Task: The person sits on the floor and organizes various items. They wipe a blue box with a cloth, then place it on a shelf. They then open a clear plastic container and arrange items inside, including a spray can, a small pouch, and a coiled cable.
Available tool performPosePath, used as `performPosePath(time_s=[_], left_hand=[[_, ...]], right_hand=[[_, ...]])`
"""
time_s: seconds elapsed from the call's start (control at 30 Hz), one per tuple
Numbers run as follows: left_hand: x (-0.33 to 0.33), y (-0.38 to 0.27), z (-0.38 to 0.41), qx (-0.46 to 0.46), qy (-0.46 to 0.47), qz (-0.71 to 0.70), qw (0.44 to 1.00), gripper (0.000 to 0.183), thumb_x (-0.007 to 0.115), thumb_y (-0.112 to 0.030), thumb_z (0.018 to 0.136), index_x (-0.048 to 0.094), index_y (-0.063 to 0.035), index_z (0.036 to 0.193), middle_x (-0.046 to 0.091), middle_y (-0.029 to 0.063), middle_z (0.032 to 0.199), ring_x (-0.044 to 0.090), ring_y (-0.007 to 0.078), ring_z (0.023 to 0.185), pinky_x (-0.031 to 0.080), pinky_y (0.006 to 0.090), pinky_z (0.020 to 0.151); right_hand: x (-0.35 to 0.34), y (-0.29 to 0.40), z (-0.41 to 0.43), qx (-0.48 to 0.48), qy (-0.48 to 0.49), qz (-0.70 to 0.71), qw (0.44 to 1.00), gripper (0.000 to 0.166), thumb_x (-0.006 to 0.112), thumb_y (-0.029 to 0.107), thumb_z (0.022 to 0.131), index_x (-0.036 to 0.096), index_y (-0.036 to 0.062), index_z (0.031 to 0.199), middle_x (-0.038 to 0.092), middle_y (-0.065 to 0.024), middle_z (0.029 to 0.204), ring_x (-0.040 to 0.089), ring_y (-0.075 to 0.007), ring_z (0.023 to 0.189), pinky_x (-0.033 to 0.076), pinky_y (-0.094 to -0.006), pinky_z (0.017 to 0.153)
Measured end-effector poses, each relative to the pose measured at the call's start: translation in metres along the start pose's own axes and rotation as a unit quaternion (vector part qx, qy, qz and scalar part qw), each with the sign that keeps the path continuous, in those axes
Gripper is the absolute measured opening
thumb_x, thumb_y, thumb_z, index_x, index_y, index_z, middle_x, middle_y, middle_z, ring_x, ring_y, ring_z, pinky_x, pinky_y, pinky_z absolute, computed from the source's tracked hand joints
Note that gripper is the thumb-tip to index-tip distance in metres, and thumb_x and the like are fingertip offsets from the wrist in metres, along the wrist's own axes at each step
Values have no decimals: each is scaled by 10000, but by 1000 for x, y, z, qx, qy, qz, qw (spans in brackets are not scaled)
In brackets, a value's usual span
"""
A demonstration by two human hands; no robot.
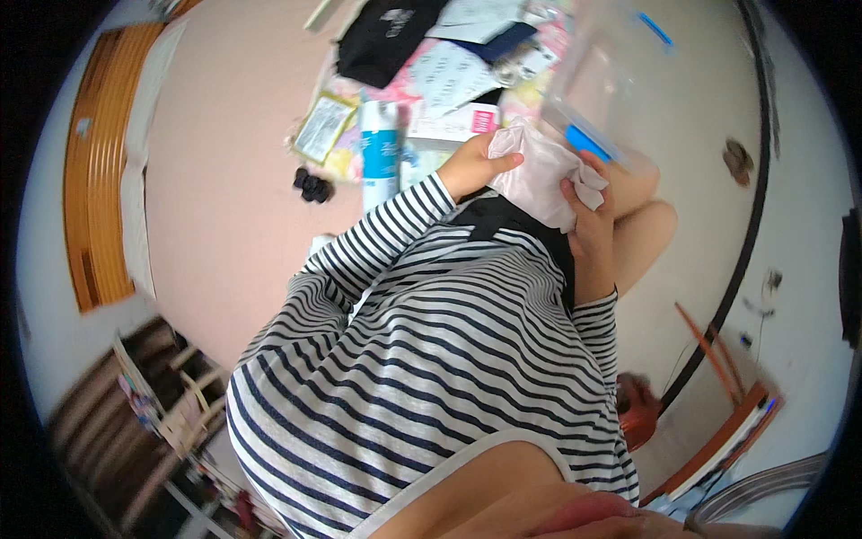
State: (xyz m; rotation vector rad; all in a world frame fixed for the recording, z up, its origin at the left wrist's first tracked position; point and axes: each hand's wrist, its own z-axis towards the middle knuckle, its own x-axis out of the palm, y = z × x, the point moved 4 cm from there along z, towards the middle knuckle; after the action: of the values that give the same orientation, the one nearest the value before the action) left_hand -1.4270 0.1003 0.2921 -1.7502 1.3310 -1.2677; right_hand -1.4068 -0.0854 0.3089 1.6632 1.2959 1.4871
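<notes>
A pale pink, shiny piece of soft fabric or a pouch is stretched between my two hands, above my lap. My left hand grips its left edge, with the thumb lying on top. At its right side, my right hand pinches a gathered, crumpled part. Beyond the left hand lies a white and pink box. A white and blue spray can is left of that box. Close to my right hand is a clear plastic container with a blue latch.
A black fabric bag, white patterned packets and a yellow-edged packet lie on a colourful cloth. Left of these are a black scrunchie and the pink bed or mat surface. A brown object is on the floor at right.
</notes>
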Motion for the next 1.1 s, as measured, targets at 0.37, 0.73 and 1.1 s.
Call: performPosePath(time_s=[0.37,0.73,1.1], left_hand=[[-184,6,-123,174,-533,75,825,236,617,-96,871,600,9,1082,641,84,977,579,142,887,469,257,791],[-374,167,-253,-67,-802,-269,529,536,647,-91,760,453,-35,1257,519,210,1194,557,272,1045,480,401,837],[-264,29,-113,15,-569,611,550,676,698,-291,686,434,-80,1272,434,181,1319,357,366,1258,272,491,1038]], right_hand=[[90,-43,13,163,261,-144,940,251,584,71,896,522,13,1132,669,-102,943,652,-160,749,516,-233,594],[84,-76,7,221,277,-180,918,151,556,124,922,584,38,1044,655,-73,909,612,-115,762,500,-219,683],[66,-74,8,215,217,-185,934,143,525,137,934,596,43,1013,642,-55,875,596,-108,748,488,-223,695]])
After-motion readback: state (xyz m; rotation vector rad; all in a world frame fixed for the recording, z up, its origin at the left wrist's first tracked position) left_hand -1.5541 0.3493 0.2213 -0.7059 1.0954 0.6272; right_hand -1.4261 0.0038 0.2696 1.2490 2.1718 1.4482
